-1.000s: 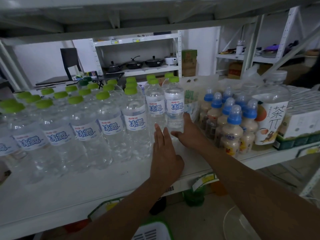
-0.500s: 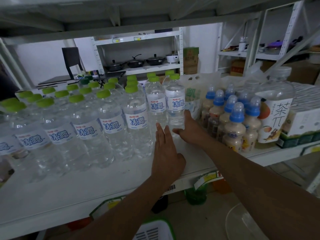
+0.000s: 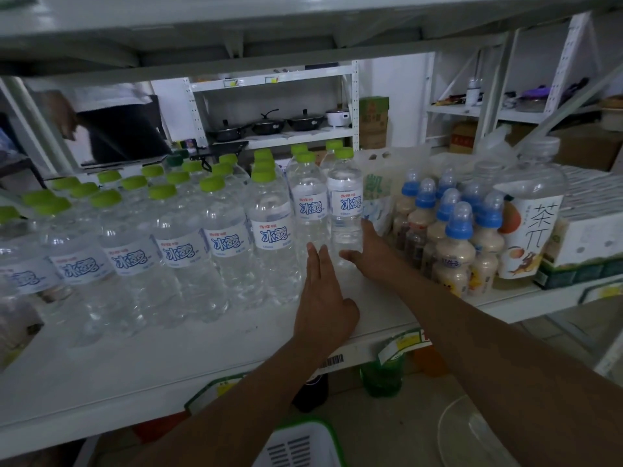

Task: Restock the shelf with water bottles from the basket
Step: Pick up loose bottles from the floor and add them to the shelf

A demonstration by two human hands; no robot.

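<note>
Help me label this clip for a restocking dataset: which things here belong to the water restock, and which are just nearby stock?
Part of the job:
- clear green-capped water bottles
- white metal shelf
- green-rimmed white plastic basket
- right hand at the end bottle
- left hand, flat on the shelf

Just nearby:
- blue-capped beige drink bottles
- large clear tea bottle
- black pans
</note>
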